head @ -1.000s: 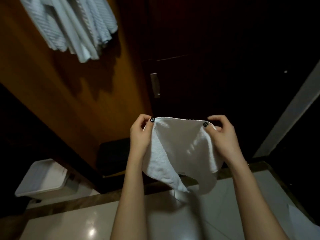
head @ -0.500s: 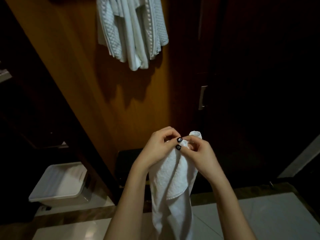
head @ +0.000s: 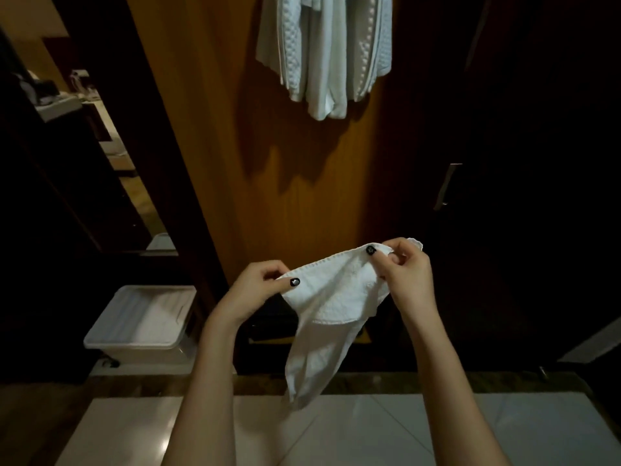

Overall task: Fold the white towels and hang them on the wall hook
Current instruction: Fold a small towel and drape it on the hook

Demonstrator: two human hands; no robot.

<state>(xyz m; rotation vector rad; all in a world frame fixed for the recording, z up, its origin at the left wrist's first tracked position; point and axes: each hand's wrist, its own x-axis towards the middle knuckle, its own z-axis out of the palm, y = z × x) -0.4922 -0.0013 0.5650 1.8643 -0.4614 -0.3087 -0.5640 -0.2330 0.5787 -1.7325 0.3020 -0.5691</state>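
L hand [head: 258, 285] fingers pinch towel [head: 331, 297] edge | R hand [head: 405, 274] pinches corner, prob. folded

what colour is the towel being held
The towel is plain white, clearest in the head view.

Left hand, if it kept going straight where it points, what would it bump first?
The left hand would probably meet the wooden wall first, below the hanging towels; depth is unclear.
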